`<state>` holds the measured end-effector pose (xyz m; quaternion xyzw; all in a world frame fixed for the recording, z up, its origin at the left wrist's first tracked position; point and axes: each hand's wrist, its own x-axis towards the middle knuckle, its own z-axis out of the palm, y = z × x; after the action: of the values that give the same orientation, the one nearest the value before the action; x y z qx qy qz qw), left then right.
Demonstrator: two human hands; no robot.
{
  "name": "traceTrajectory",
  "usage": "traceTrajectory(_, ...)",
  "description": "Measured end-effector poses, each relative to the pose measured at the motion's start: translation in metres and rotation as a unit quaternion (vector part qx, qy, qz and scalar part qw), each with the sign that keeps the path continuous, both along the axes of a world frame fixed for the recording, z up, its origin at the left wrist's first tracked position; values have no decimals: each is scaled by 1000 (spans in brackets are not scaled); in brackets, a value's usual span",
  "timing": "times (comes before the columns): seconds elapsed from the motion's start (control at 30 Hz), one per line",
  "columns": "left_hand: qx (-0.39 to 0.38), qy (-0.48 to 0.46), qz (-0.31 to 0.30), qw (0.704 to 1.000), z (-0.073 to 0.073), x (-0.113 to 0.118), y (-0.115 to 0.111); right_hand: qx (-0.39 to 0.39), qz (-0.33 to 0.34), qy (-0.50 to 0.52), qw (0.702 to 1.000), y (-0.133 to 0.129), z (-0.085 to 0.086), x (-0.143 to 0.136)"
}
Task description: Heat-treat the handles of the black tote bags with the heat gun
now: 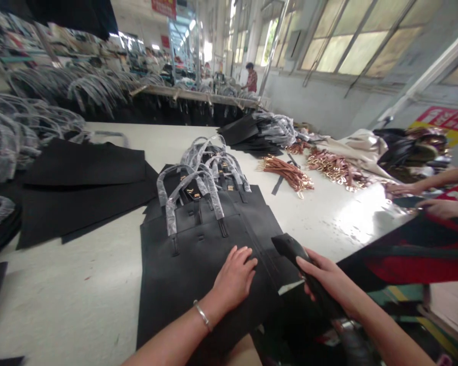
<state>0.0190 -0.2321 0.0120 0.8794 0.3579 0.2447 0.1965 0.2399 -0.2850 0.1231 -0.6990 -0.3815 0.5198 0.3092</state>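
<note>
Black bag panels with plastic-wrapped handles lie stacked at the near edge of the white table. My left hand, a bracelet on its wrist, rests on the top panel with its fingers apart and holds nothing. To the right of it, my right hand is wrapped round a black handheld tool, whose flat head is over the right edge of the stack. The tool's lower part is blurred. Small gold-coloured metal pieces show between the wrapped handles.
Black panels lie on the left of the white table. Brown straps with gold hooks and more wrapped handles are at the back right. Another person's hands hold dark and red material at the right.
</note>
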Motion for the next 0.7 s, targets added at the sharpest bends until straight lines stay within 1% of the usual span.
traceTrajectory(0.1, -7, -12, 9, 1000, -6, 7, -7, -8, 41, 19, 999, 19, -2, -13)
traceTrajectory(0.17, -8, -19, 12, 1000, -9, 10, -9, -10, 69, 26, 997, 41, -6, -25)
traceTrajectory(0.27, -17, -30, 9, 999, -11, 11, -11, -23, 110, 35, 993, 80, -12, -43)
traceTrajectory(0.33, -22, -35, 6, 999, -11, 10, -11, -25, 124, 40, 991, 103, -14, -50)
traceTrajectory(0.4, -24, -39, 3, 999, -11, 8, -10, -21, 130, 38, 991, 117, -15, -52)
traceTrajectory(0.47, -24, -46, 6, 999, -10, 7, -10, -25, 137, 37, 990, 122, -13, -49)
traceTrajectory(0.6, -28, -55, -2, 998, -5, 4, -9, -67, 141, 33, 987, 116, -10, -42)
traceTrajectory(0.63, -29, -54, -5, 998, -4, 5, -9, -67, 136, 28, 988, 116, -10, -43)
traceTrajectory(0.7, -29, -52, -4, 998, -4, 5, -8, -37, 122, 9, 992, 118, -10, -49)
